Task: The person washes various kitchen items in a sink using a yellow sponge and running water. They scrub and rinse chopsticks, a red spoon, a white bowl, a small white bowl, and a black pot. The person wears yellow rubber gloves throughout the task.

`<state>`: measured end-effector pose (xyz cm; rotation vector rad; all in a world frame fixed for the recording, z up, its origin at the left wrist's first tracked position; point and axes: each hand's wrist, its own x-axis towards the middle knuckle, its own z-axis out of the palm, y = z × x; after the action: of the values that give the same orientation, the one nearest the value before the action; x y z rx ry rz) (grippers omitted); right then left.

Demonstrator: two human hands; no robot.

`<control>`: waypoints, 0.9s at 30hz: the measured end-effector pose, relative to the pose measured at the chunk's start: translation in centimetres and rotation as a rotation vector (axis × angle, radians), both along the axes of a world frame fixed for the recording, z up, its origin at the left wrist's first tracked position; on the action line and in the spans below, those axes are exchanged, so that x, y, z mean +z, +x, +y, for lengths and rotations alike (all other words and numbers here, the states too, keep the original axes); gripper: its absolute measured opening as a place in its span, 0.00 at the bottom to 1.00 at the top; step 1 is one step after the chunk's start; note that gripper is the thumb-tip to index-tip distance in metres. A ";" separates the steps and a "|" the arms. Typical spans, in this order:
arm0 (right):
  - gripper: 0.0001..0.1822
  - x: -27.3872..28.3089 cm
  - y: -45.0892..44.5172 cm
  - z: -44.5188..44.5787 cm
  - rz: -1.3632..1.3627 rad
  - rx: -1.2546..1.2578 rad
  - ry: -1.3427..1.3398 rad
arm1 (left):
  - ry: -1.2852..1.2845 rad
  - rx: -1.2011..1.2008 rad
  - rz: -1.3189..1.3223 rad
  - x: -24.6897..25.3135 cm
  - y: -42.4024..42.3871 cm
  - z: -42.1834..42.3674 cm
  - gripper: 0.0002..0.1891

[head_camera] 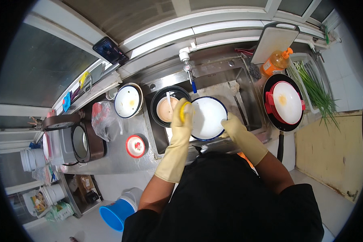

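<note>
My left hand point(181, 119), in a cream rubber glove, is closed on a yellow sponge point(185, 112) at the left side of a white enamel dish with a blue rim point(209, 118). The dish's right rim is in the grip of my right hand point(231, 125), gloved too, over the stainless-steel sink point(254, 109). Left of the sponge, a dark round pot point(157, 98) stands in the sink, with a pinkish bowl point(164, 111) and a white spoon point(169, 98) in it. A faucet with a blue handle point(194, 86) is behind the dish. Black utensils lie on the sink's right side.
At left are stacked enamel bowls point(127, 103), a red-rimmed bowl point(135, 146), a plastic bag point(104, 119) and a rice cooker point(92, 143). A frying pan point(267, 103) holding dishes, a soap bottle point(275, 63), a cutting board point(273, 42) and green onions point(313, 84) are at right.
</note>
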<state>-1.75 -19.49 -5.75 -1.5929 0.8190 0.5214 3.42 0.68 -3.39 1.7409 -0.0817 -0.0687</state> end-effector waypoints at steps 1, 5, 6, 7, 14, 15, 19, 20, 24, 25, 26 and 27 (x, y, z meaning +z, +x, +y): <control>0.19 -0.4 0.1 0.0 0.000 0.017 0.017 | 0.208 -0.045 -0.158 -0.1 -0.1 -1.1 0.28; 0.18 0.5 0.6 -0.4 0.004 0.022 0.100 | 0.421 -0.256 -0.177 1.8 -1.7 -2.4 0.31; 0.18 1.0 0.8 -0.6 -0.030 0.030 0.118 | 0.409 -0.213 -0.193 1.8 -1.8 -2.1 0.31; 0.18 1.7 0.7 -0.9 -0.035 0.013 0.113 | 0.396 -0.170 -0.209 1.8 -2.0 -1.8 0.30; 0.19 5.0 0.4 -2.4 -0.118 0.033 0.159 | 0.055 0.184 0.393 -0.7 -3.0 0.4 0.39; 0.19 5.2 0.4 -2.6 -0.117 0.058 0.171 | -0.145 0.169 0.543 -0.3 -2.8 0.0 0.40; 0.20 5.4 0.5 -2.9 -0.145 0.121 0.145 | -0.808 0.079 0.861 -0.5 -4.1 -0.8 0.31; 0.20 5.5 0.7 -3.2 -0.146 0.164 0.101 | -0.832 0.048 0.839 -0.9 -4.2 -0.6 0.31; 0.24 5.9 2.4 -3.7 -0.766 0.340 -0.638 | -0.797 0.021 0.796 -0.5 -4.0 -0.8 0.31; 0.25 6.3 3.1 -3.5 -1.063 0.382 -0.922 | -0.776 0.013 0.775 0.0 -3.8 -1.1 0.32; 0.25 7.0 3.5 -3.7 -0.858 0.499 -0.793 | -0.751 -0.002 0.755 0.5 -3.6 -1.2 0.32; 0.24 7.2 4.1 -3.0 -0.788 0.622 -0.769 | -0.741 0.027 0.768 0.8 -3.4 -1.6 0.33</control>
<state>2.31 -22.45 1.44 -2.5300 -0.1427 -0.0664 0.06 -0.95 -2.62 0.8888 0.4314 -0.6027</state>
